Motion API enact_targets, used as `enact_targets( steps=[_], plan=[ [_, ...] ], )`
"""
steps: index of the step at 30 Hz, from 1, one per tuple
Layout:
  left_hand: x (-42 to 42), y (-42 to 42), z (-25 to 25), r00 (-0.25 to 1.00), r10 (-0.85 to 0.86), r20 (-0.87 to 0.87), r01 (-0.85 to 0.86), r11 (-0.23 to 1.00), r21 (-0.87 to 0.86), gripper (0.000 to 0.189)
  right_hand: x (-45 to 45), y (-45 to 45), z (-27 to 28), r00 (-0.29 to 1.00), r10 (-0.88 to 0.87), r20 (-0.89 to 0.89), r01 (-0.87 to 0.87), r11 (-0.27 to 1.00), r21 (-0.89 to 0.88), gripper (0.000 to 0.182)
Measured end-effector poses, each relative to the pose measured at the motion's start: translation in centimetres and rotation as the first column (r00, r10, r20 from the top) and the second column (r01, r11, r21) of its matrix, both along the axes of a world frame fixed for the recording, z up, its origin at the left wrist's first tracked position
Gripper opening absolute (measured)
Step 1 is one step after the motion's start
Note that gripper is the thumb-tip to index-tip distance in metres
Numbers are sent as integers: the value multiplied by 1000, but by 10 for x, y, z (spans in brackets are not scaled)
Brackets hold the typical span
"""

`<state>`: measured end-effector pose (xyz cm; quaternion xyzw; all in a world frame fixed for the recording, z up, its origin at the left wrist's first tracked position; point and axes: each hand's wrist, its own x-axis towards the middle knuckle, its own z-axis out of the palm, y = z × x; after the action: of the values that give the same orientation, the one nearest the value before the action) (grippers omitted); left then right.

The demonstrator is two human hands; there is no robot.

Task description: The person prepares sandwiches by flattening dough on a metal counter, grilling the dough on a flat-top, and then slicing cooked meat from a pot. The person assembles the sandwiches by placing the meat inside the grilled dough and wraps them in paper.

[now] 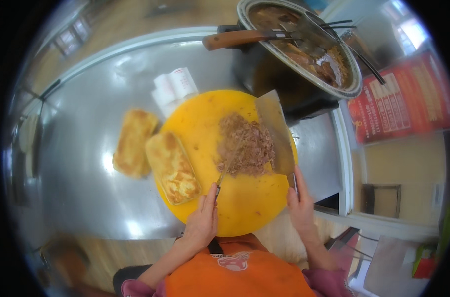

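Chopped cooked meat [243, 144] lies heaped on a round yellow cutting board [232, 208]. My left hand [202, 219] grips the handle of a knife [230, 159], whose thin blade reaches over the meat and looks blurred. In my right hand [301, 204] is the handle of a broad cleaver [279, 130]; its blade stands along the right side of the heap. One golden-brown flatbread [173, 167] rests partly on the board's left edge. Beside it, a second flatbread [134, 143] is on the steel table.
At the back right stands a large dark pot [280, 81] of meat in broth, with a wooden-handled utensil [240, 39] across its rim. White paper packets [176, 87] lie behind the board on the steel table [84, 156]. A red printed sign [403, 100] is at the right.
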<state>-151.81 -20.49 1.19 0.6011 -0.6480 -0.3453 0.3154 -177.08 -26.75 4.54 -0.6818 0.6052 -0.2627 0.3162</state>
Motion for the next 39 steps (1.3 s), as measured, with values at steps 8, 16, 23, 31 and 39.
enact_targets(
  steps=[8, 16, 23, 31, 39],
  plan=[
    [40, -2, 6, 993, -96, -72, 91, 993, -71, 58, 32, 27, 3, 988, -146, 58, 141, 987, 77, 51],
    [59, 3, 9, 970, -167, -178, 151, 984, -99, 58, 65, 38, 19, 981, -176, 86, 155, 966, 209, 52],
    [67, 9, 1, 971, -115, -210, 100, 992, -81, 57, 82, 49, -13, 984, -91, -156, 106, 990, 94, 53],
    [69, 19, -2, 968, -28, -251, 16, 999, -49, 57, 84, 62, -32, 996, -78, -44, 72, 989, -130, 49],
    [51, 24, 5, 942, -232, -243, 227, 973, -47, 55, 63, 45, 6, 715, -449, 536, 96, 823, 560, 54]
  ],
)
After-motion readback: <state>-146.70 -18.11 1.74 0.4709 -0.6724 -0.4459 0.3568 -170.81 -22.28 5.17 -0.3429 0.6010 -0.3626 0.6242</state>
